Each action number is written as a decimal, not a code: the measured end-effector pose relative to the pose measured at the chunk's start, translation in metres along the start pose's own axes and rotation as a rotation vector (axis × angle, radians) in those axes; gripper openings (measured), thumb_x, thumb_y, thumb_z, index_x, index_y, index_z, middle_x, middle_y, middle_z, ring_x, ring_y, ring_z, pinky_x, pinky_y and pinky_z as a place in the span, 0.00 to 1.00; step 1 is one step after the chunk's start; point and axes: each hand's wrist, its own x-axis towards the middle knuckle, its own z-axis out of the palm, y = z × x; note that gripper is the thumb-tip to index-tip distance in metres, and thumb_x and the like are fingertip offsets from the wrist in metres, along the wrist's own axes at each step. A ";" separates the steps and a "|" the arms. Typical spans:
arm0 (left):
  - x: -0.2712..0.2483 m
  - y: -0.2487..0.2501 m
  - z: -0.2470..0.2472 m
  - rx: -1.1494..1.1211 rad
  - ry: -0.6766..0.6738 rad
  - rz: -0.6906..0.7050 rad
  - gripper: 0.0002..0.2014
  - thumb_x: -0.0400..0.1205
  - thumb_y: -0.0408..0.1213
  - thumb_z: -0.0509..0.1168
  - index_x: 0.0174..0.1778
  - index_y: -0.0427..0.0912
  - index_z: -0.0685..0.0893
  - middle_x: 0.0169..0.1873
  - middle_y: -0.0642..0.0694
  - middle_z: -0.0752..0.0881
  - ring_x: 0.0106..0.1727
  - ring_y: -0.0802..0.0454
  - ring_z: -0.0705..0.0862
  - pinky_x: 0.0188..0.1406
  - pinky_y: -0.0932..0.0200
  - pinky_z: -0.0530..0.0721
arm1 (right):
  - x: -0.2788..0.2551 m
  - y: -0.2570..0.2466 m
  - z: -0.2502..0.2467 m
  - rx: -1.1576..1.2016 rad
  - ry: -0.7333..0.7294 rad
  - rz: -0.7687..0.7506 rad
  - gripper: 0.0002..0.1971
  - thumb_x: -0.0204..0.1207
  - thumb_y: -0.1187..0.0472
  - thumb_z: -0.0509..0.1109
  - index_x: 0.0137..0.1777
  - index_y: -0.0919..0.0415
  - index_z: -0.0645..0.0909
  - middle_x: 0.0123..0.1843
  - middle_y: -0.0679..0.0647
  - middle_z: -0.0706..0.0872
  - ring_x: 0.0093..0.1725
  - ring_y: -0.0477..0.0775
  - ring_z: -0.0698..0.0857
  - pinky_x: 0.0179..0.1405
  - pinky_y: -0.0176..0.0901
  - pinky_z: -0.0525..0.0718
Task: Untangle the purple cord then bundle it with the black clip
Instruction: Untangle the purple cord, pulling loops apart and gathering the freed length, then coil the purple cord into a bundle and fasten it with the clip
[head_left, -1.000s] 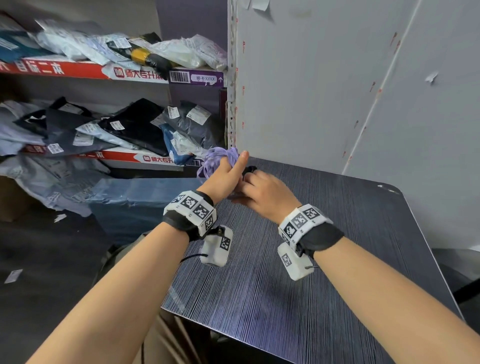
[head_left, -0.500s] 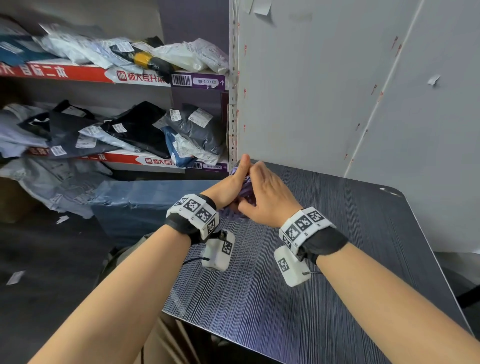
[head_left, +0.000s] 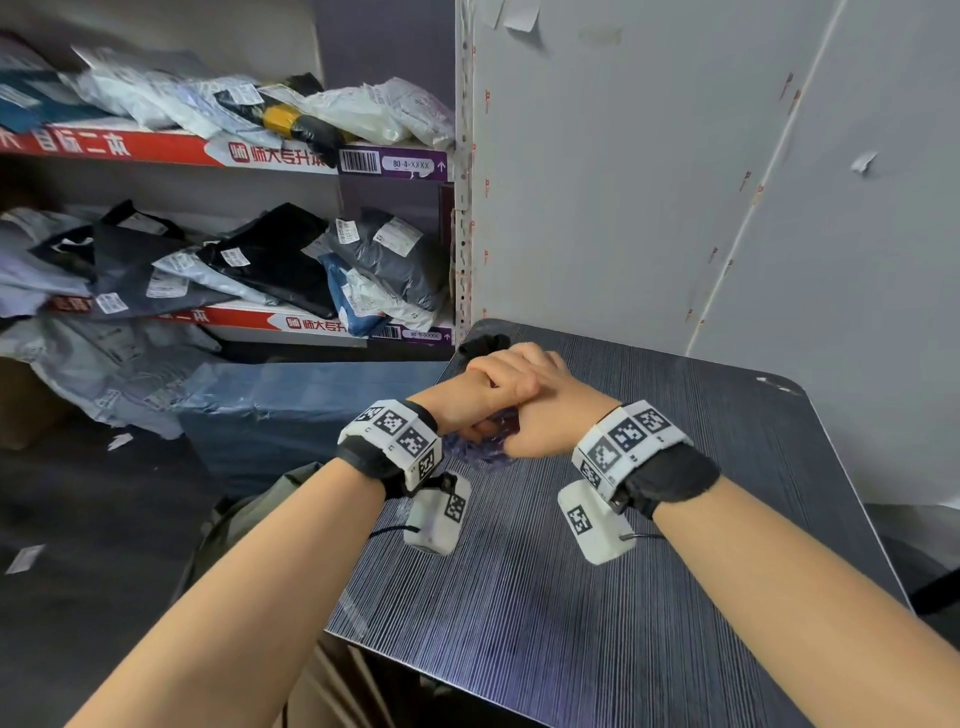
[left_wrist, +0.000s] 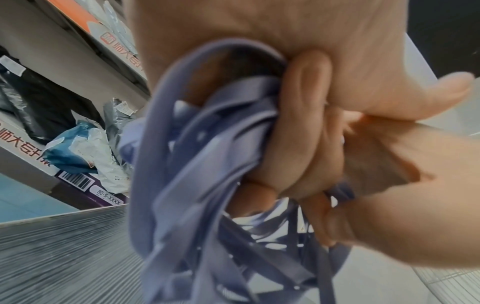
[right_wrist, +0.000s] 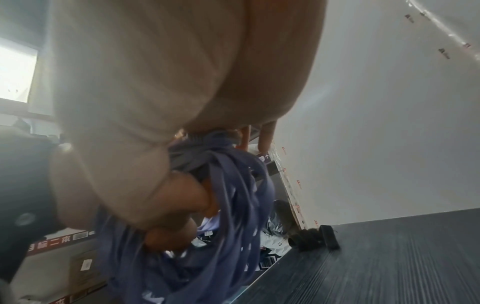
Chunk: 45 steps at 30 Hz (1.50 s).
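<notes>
The purple cord (head_left: 480, 449) is a loose bunch of flat loops hanging under my two hands, just above the striped table (head_left: 675, 519). My left hand (head_left: 470, 395) grips the top of the bunch, fingers (left_wrist: 303, 115) curled round the purple cord (left_wrist: 202, 164). My right hand (head_left: 545, 410) lies over the left and also holds the loops; in the right wrist view its fingers (right_wrist: 182, 197) curl round the purple cord (right_wrist: 233, 205). The black clip (head_left: 485, 343) lies free at the table's far left corner, beyond both hands, and shows as the black clip (right_wrist: 315, 236) in the right wrist view.
A grey wall (head_left: 675, 182) stands close behind the table. Left of the table are shelves (head_left: 234, 150) packed with bagged clothing, and a blue box (head_left: 291, 410) sits below the table's left edge. The table's near edge (head_left: 467, 670) lies between my forearms.
My hands have closed together over the cord and come down and nearer. The raised left thumb has folded down. The bunch, held up near the shelf before, hangs under my hands.
</notes>
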 end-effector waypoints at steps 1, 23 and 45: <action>0.002 -0.001 0.000 -0.002 -0.002 0.017 0.47 0.37 0.83 0.64 0.32 0.42 0.73 0.11 0.55 0.71 0.11 0.64 0.69 0.13 0.75 0.66 | 0.000 0.001 -0.001 0.035 -0.003 -0.011 0.33 0.59 0.56 0.73 0.65 0.47 0.67 0.60 0.46 0.75 0.64 0.50 0.67 0.63 0.47 0.67; 0.011 -0.017 -0.019 0.074 -0.004 0.053 0.11 0.77 0.37 0.72 0.52 0.37 0.84 0.41 0.39 0.87 0.41 0.46 0.84 0.45 0.51 0.83 | -0.001 0.032 0.036 0.592 0.150 0.322 0.04 0.72 0.64 0.71 0.46 0.61 0.82 0.39 0.53 0.84 0.38 0.50 0.81 0.38 0.41 0.78; 0.119 -0.074 -0.038 0.410 0.361 -0.113 0.19 0.84 0.54 0.56 0.50 0.41 0.81 0.37 0.49 0.81 0.42 0.50 0.79 0.44 0.55 0.76 | 0.049 0.113 0.084 0.522 0.165 0.560 0.04 0.79 0.66 0.62 0.50 0.62 0.77 0.39 0.56 0.81 0.38 0.57 0.80 0.41 0.47 0.78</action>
